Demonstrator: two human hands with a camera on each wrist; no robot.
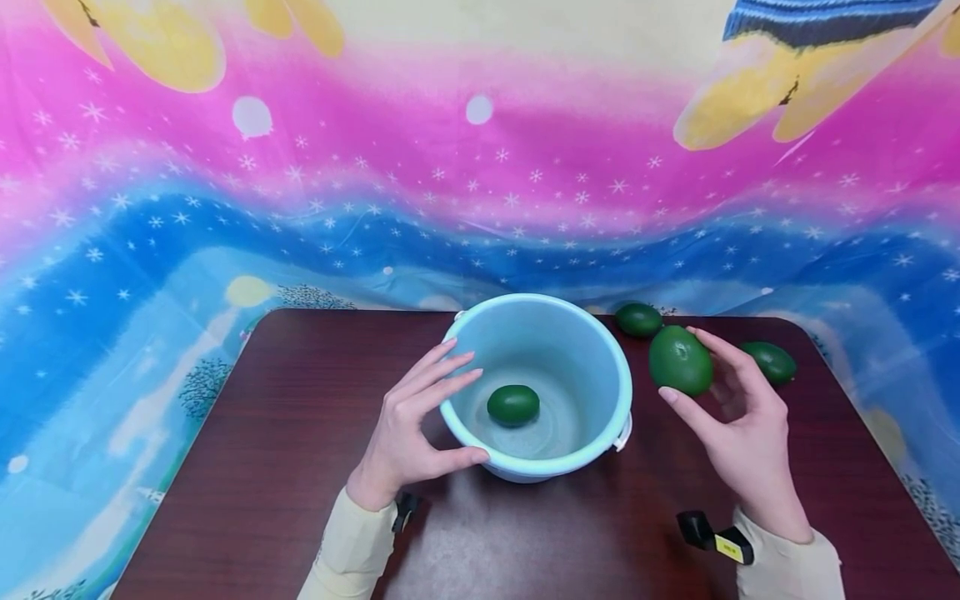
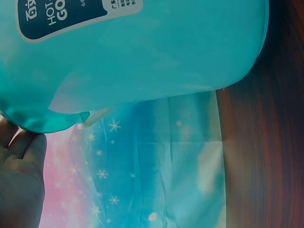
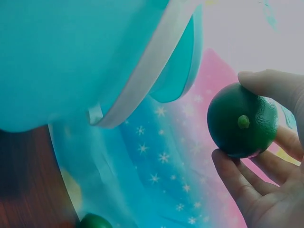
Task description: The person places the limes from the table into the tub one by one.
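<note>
A light blue bucket (image 1: 540,333) stands on the table, and one green avocado (image 1: 513,405) lies on its bottom. My left hand (image 1: 412,421) holds the bucket's left rim, fingers over the edge and thumb at the front. In the left wrist view, fingertips (image 2: 35,149) meet the rim beside the bucket's wall (image 2: 156,61). To the right of the bucket, my right hand (image 1: 746,425) holds another avocado (image 1: 680,361) in the air between thumb and fingers. The right wrist view shows the stem nub of this avocado (image 3: 242,121) facing the camera.
Two more avocados lie on the dark wooden table (image 1: 300,417): one avocado (image 1: 638,319) at the back edge, another avocado (image 1: 772,363) behind the right hand. The bucket's white handle (image 3: 142,66) hangs on its right side. A printed cloth (image 1: 420,167) rises behind the table.
</note>
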